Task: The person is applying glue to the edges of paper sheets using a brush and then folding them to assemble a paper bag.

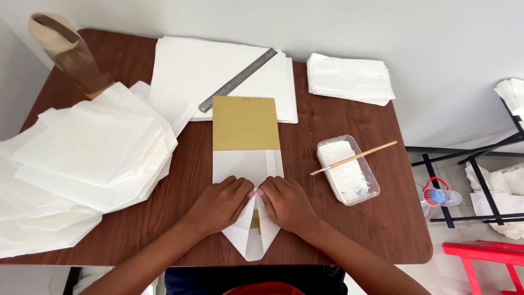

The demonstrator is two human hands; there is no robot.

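A white paper sheet [246, 164] lies folded around a tan cardboard template [245, 123] in the middle of the brown table [338, 117]. Its near end is folded into a point [252, 246] with a slit of tan showing. My left hand [221, 205] presses flat on the left flap of that fold. Pressed on the right flap is my right hand [286, 205], with the fingertips of both hands almost touching at the centre. Neither hand grips anything.
Several finished white paper bags [87, 158] are piled at the left. A stack of white sheets [180, 68] with a metal ruler [238, 80] lies at the back, and a smaller stack [349, 79] at back right. A clear tub of white paste [349, 175] carries a wooden stick [355, 158].
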